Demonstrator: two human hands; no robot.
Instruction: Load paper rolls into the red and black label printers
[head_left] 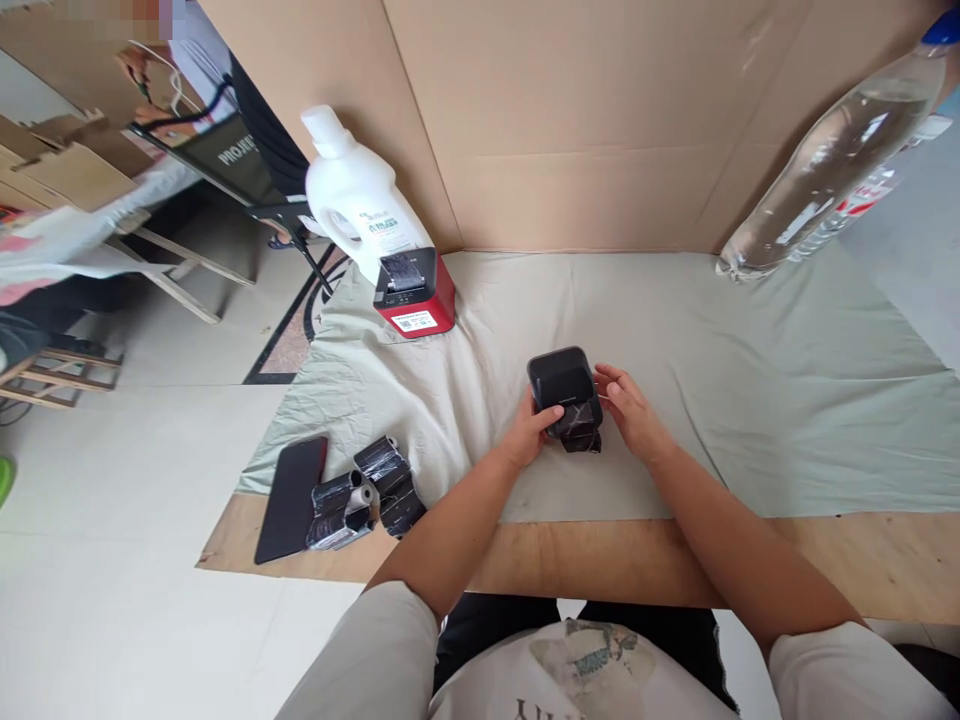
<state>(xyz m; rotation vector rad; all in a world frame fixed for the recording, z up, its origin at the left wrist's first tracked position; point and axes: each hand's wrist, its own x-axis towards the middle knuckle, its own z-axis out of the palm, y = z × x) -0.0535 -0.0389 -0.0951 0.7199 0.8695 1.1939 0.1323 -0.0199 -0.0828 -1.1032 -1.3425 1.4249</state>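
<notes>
A small black box-shaped device point(559, 372), probably a receipt printer, is tilted over the middle of the cloth. My left hand point(531, 430) grips its left side, thumb across the front. From its lower front hangs a crinkled, shiny black strip point(581, 428). Close by its right side is my right hand point(630, 408), fingers apart; whether the fingertips touch the device I cannot tell. Behind and to the left stands a red and black printer point(421, 298) with a white label and a dark printed strip on top.
Rolls in black wrapping point(390, 485) lie at front left beside a flat black tablet-like object point(291, 500). A white jug point(360, 195) stands behind the red printer. Large water bottles point(832, 170) lean at back right against a cardboard wall point(585, 120). Another person point(206, 70) works at far left.
</notes>
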